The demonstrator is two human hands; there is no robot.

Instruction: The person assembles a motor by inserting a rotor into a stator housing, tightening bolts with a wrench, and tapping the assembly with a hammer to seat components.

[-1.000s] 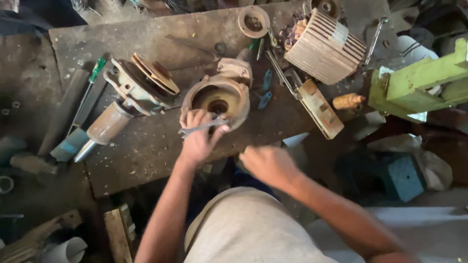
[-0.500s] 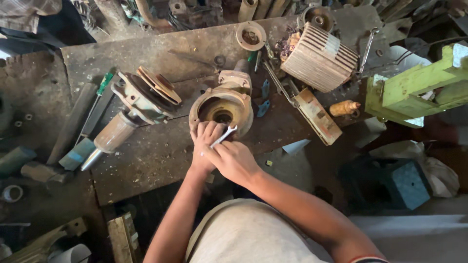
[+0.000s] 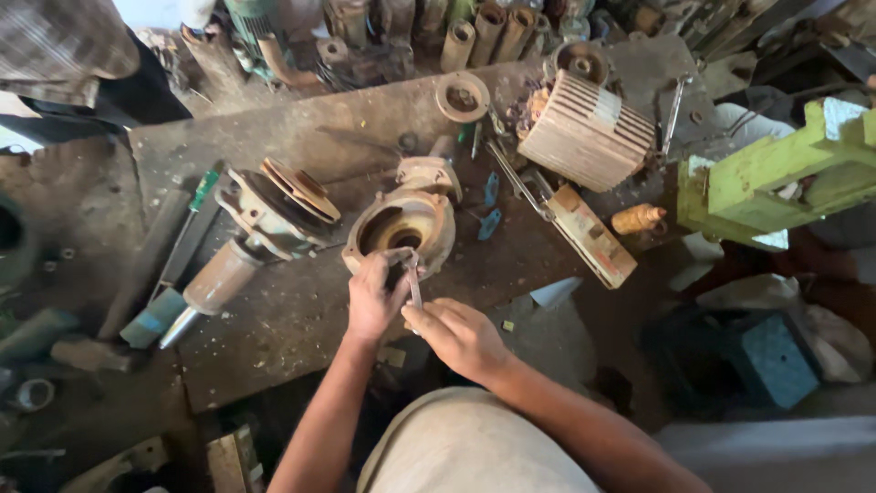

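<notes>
A rusty round pump casing point(image 3: 401, 224) sits on the dirty metal workbench point(image 3: 301, 310). My left hand point(image 3: 372, 297) rests on the casing's near rim, fingers curled against it and on the top end of a thin metal tool point(image 3: 413, 281). My right hand point(image 3: 461, 336) is just below and to the right, gripping the lower end of that tool, which points up toward the casing's opening.
A pump rotor with shaft and disc point(image 3: 260, 224) lies left of the casing beside a green-handled screwdriver point(image 3: 196, 203). A finned motor stator point(image 3: 584, 128), a ring point(image 3: 461, 96) and a flat block point(image 3: 593, 236) lie at the right. A green machine part point(image 3: 776, 173) stands far right.
My right hand came up from below the bench edge to meet my left hand and took hold of the thin tool. The camera view shifted slightly.
</notes>
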